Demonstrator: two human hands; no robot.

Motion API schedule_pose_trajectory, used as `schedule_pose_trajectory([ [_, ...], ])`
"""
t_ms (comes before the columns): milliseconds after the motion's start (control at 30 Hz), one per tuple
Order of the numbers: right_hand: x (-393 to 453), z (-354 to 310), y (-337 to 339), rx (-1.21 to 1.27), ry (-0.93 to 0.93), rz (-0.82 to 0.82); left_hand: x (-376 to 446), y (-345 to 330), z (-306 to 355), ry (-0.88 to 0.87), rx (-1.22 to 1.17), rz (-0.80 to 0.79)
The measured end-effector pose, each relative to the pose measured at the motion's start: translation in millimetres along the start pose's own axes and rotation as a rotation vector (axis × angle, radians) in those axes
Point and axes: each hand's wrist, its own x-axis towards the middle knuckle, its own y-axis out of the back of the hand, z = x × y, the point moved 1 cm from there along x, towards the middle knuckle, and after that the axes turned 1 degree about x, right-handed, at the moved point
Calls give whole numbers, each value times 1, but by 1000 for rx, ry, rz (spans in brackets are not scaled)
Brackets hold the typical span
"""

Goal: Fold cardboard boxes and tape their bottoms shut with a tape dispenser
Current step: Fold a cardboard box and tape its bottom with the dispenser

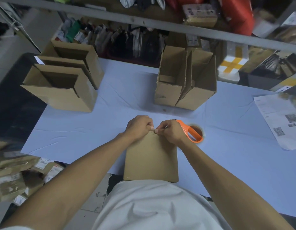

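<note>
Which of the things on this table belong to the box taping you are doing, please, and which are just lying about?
Job in hand:
- brown cardboard box under both hands
- orange tape dispenser, by the right hand
- left hand, pinching at the box's far edge
- open folded cardboard boxes

Lying about:
- white printed sheet
- packed shelf goods

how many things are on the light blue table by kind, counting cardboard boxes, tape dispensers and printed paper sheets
Brown cardboard boxes: 6 (three nested far left, two far right, one under both hands)
Orange tape dispenser: 1
White printed paper sheet: 1
Total: 8
</note>
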Motion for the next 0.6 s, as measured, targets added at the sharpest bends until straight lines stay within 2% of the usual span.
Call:
schedule_pose_trajectory([
  [67, -1, 0, 0, 11, -2, 15, -1, 0, 7, -6, 37, 48],
  [167, 1, 2, 4, 49, -19, 85, -15, -10, 13, -23, 343, 267],
  [233, 1, 6, 5, 138, -61, 171, -31, -22, 16, 77, 437, 367],
  [300, -2, 11, 3, 214, -103, 264, -41, -36, 20, 200, 444, 357],
  [367, -5, 14, -3, 189, -110, 309, -44, -47, 23, 234, 475, 309],
  [500, -10, 22, 4, 6, -56, 214, -41, -52, 13, 57, 495, 214],
  [533, -11, 26, 12, -52, -53, 222, -38, -49, 8, 0, 492, 187],
  [600, -12, 35, 29, -256, -47, 341, -31, -39, -1, -93, 499, 137],
])
